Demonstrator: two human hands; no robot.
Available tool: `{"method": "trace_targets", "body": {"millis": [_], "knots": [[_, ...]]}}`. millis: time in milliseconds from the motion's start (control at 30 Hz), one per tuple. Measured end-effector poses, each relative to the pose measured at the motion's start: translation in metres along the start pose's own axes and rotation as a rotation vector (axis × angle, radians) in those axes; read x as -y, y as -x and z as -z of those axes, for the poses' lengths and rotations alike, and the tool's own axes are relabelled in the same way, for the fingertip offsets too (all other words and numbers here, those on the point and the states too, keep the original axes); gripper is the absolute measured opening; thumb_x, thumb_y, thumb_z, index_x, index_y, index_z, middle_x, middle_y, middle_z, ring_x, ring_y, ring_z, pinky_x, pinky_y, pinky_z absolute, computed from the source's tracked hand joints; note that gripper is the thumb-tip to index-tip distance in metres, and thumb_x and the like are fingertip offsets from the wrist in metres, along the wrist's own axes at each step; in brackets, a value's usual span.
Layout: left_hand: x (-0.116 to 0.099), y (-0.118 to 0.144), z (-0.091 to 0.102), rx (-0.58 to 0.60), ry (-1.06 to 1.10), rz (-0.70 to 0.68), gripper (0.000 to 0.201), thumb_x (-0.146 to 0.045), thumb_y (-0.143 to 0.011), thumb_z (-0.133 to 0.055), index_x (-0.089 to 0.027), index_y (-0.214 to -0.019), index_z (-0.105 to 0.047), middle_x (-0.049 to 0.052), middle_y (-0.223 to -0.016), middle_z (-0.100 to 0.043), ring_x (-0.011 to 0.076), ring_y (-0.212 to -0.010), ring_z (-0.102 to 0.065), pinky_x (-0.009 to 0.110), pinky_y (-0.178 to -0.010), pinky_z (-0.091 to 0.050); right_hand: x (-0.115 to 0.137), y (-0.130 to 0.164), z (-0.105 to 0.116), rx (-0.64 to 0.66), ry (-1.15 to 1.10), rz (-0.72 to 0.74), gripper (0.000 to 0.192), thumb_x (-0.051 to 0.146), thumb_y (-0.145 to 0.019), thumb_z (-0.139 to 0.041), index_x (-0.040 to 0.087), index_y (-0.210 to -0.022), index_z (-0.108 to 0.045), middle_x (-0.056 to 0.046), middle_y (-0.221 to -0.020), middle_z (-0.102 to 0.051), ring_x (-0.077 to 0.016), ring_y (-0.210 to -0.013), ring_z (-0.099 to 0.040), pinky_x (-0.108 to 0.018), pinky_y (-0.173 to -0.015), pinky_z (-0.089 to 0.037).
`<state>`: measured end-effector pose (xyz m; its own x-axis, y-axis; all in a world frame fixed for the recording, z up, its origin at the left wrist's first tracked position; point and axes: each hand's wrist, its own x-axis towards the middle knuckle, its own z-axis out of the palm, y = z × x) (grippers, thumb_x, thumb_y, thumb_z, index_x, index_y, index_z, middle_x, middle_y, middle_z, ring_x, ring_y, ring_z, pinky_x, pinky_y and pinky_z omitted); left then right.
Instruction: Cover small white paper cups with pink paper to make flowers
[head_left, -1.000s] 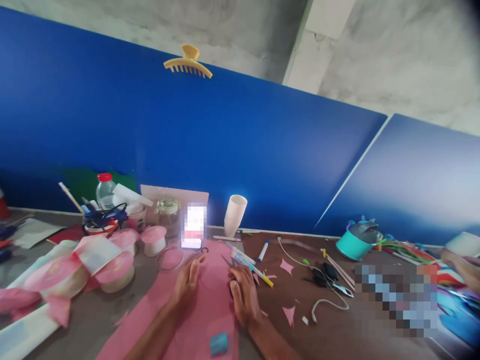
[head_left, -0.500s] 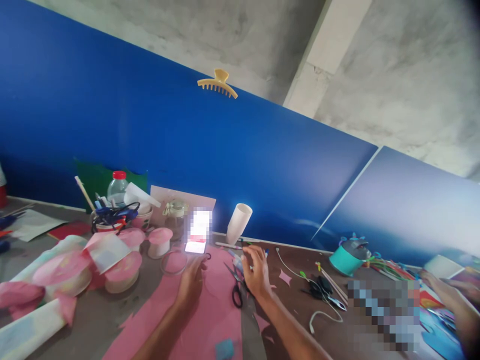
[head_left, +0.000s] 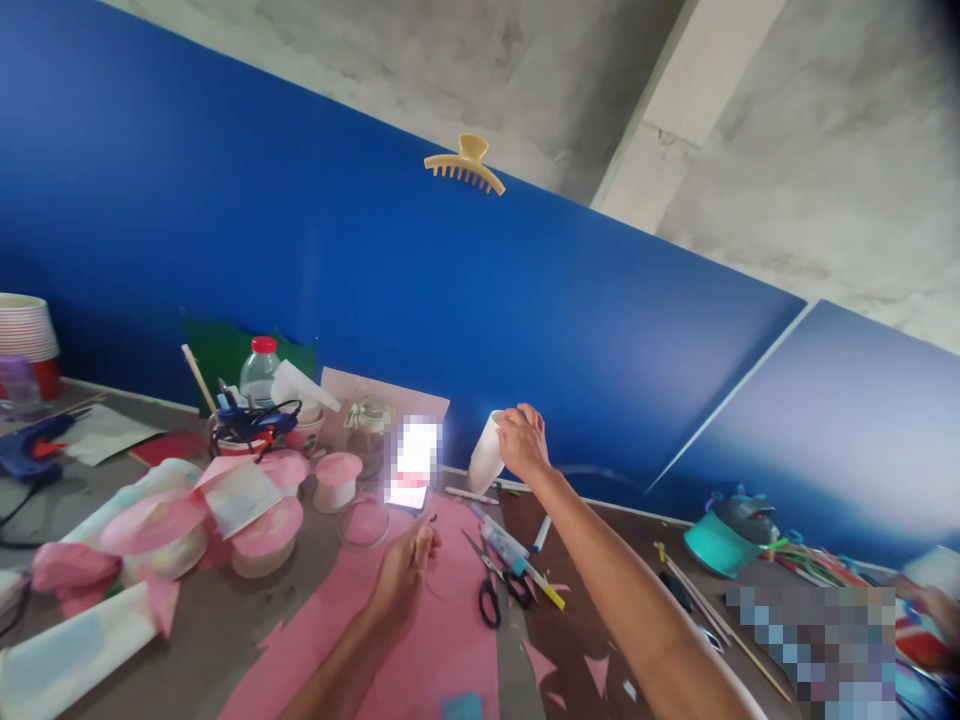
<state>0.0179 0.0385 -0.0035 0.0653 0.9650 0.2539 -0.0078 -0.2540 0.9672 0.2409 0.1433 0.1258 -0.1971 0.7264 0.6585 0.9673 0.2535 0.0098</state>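
My right hand (head_left: 522, 440) reaches to the back of the table and grips the rim of a stack of white paper cups (head_left: 485, 457) that leans against the blue wall. My left hand (head_left: 406, 578) rests flat on a pink paper sheet (head_left: 420, 650) with its fingers together. Black-handled scissors (head_left: 489, 590) lie on the table just right of the left hand, next to markers (head_left: 525, 560). A lit phone (head_left: 412, 462) stands upright just beyond the left hand.
Pink-topped paper cups (head_left: 262, 535), a jar (head_left: 369, 430), a red-capped bottle (head_left: 260, 370) and a bowl of tools crowd the left. A blue glue gun (head_left: 34, 450) lies far left. A teal pot (head_left: 724, 530), sticks and pink scraps sit right. Another person's hand (head_left: 937, 605) shows far right.
My right hand left the scissors area and moved up and back to take hold of the white cups. The left hand stayed on the pink sheet. The view shifted left.
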Motion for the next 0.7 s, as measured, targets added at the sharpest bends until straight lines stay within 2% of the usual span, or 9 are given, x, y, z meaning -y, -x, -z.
{"method": "trace_targets", "body": {"millis": [100,200,333,400,467,533,600,667,700], "knots": [[0.002,0.0,0.0,0.015,0.031,-0.008,0.062,-0.07,-0.089,-0.039,-0.022,-0.109,-0.074,0.009,-0.076,-0.07,0.0238,-0.069,-0.065,0.035,-0.063,-0.057,-0.002,-0.003,-0.004,-0.03,-0.023,-0.047,0.018,0.01,-0.084,-0.058,0.021,-0.085,-0.073,-0.013,-0.11,-0.066,-0.0349,-0.118,-0.045,-0.052,-0.102,-0.034],[0.003,0.0,-0.001,-0.004,0.023,-0.026,0.061,-0.067,-0.091,-0.04,-0.019,-0.112,-0.073,0.009,-0.078,-0.07,0.0235,-0.07,-0.065,0.036,-0.064,-0.058,-0.005,-0.011,0.001,-0.098,-0.048,-0.112,0.011,0.017,-0.083,-0.063,0.021,-0.078,-0.071,-0.013,-0.112,-0.065,-0.0335,-0.112,-0.048,-0.051,-0.098,-0.037],[0.0,-0.002,0.001,-0.12,-0.031,-0.065,0.059,-0.065,-0.091,-0.041,-0.018,-0.105,-0.074,0.011,-0.085,-0.073,0.0267,-0.079,-0.067,0.043,-0.076,-0.058,-0.004,-0.015,0.033,-0.232,-0.094,-0.183,0.022,0.028,-0.091,-0.053,0.021,-0.075,-0.067,-0.012,-0.106,-0.065,-0.0302,-0.106,-0.051,-0.048,-0.092,-0.042],[-0.002,-0.003,0.004,-0.161,-0.06,-0.095,0.058,-0.063,-0.092,-0.039,-0.019,-0.106,-0.072,0.012,-0.096,-0.073,0.0287,-0.093,-0.067,0.046,-0.089,-0.055,0.006,-0.004,0.055,-0.29,-0.116,-0.191,0.029,0.029,-0.097,-0.044,0.02,-0.077,-0.064,-0.012,-0.104,-0.064,-0.0279,-0.105,-0.052,-0.045,-0.093,-0.042],[-0.002,-0.004,0.006,-0.191,-0.064,-0.119,0.057,-0.063,-0.091,-0.04,-0.021,-0.117,-0.068,0.012,-0.106,-0.071,0.0292,-0.104,-0.065,0.046,-0.097,-0.051,0.025,0.018,0.072,-0.333,-0.227,-0.148,0.033,0.033,-0.098,-0.042,0.021,-0.071,-0.058,-0.009,-0.091,-0.063,-0.0254,-0.097,-0.054,-0.041,-0.09,-0.043],[-0.001,-0.006,0.008,-0.19,-0.049,-0.115,0.063,-0.066,-0.088,-0.044,-0.02,-0.126,-0.062,0.012,-0.114,-0.068,0.0296,-0.109,-0.064,0.047,-0.1,-0.048,0.049,0.047,0.078,-0.233,-0.439,-0.082,0.032,0.035,-0.096,-0.048,0.022,-0.068,-0.055,-0.006,-0.082,-0.062,-0.0227,-0.089,-0.055,-0.037,-0.085,-0.044],[0.0,-0.007,0.009,-0.153,-0.007,-0.107,0.069,-0.07,-0.087,-0.043,-0.019,-0.129,-0.06,0.013,-0.117,-0.067,0.0306,-0.114,-0.061,0.048,-0.104,-0.046,0.073,0.076,0.069,-0.011,-0.728,-0.088,0.034,0.036,-0.09,-0.057,0.023,-0.059,-0.051,-0.002,-0.071,-0.059,-0.0199,-0.078,-0.055,-0.033,-0.078,-0.045],[0.002,-0.007,0.009,-0.054,0.069,-0.089,0.071,-0.073,-0.086,-0.043,-0.018,-0.129,-0.061,0.014,-0.117,-0.069,0.0318,-0.115,-0.061,0.049,-0.106,-0.044,0.092,0.099,0.05,0.12,-1.071,-0.302,0.038,0.037,-0.078,-0.071,0.022,-0.052,-0.047,0.001,-0.06,-0.054,-0.0167,-0.066,-0.052,-0.03,-0.07,-0.046],[0.002,-0.007,0.008,0.009,0.119,-0.083,0.071,-0.073,-0.086,-0.043,-0.018,-0.129,-0.061,0.014,-0.117,-0.069,0.0324,-0.116,-0.061,0.05,-0.106,-0.044,0.099,0.107,0.039,0.105,-1.248,-0.488,0.038,0.038,-0.073,-0.076,0.022,-0.052,-0.048,0.003,-0.056,-0.053,-0.0154,-0.061,-0.051,-0.029,-0.066,-0.046]]}}
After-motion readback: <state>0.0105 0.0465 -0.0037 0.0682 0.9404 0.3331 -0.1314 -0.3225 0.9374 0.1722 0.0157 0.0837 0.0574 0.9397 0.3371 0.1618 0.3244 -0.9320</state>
